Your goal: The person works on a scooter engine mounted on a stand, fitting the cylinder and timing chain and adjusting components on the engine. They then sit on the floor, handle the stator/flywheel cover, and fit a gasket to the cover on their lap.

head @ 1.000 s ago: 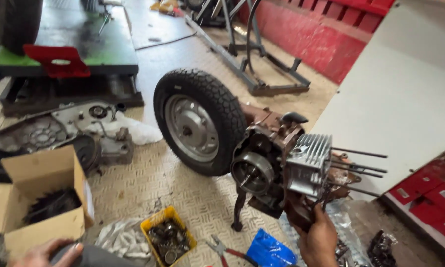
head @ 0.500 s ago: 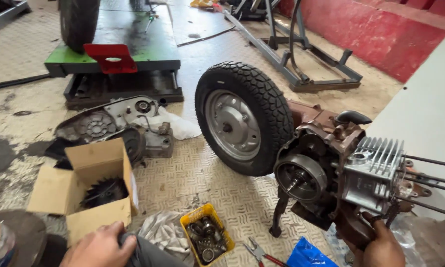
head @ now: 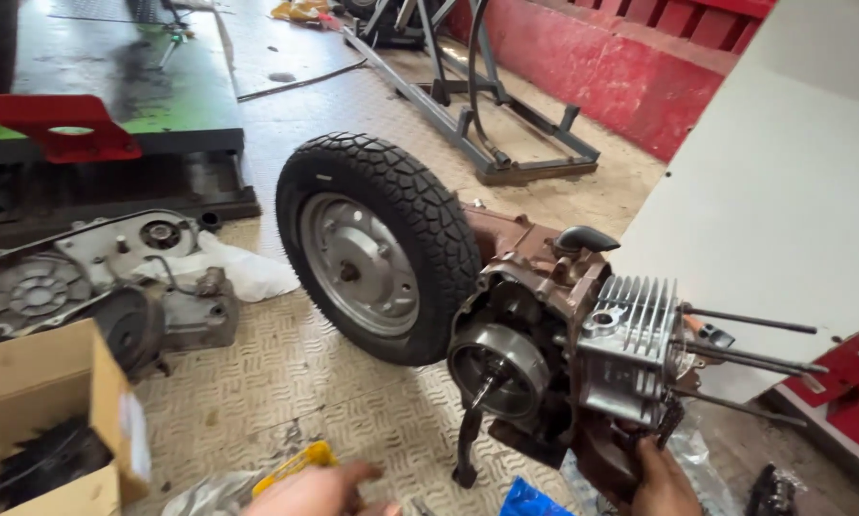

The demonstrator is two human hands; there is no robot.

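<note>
- Down at the lower left, a cardboard box [head: 42,430] stood open, and a dark toothed part [head: 42,463] lay inside it; you could not make out more of what it was.
- Just right of the box, the corner of a yellow bin [head: 294,462] peeked out above your left hand, its contents hidden from view.
- Your left hand [head: 320,489] hovered at the bottom edge, blurred, fingers loosely spread and holding nothing you could see.
- Your right hand [head: 661,481] sat under the engine [head: 544,354], fingers curled up against its dark underside; whether they gripped it or only rested there could not be told.
- That engine stood on the ribbed metal floor [head: 257,382], between your two hands and slightly above them, nearer the right one.
- Its finned cylinder [head: 630,354] faced right, directly above your right hand, with long thin rods [head: 745,358] sticking out to the right.
- A wheel [head: 377,244] with a knobbly tyre was attached at the engine's left end, well up from your left hand.
- Another engine casing [head: 95,287] lay on the floor to the left, above the box, partly on a white rag [head: 248,272].
- A blue bag [head: 535,499] lay between your hands at the bottom edge.
</note>
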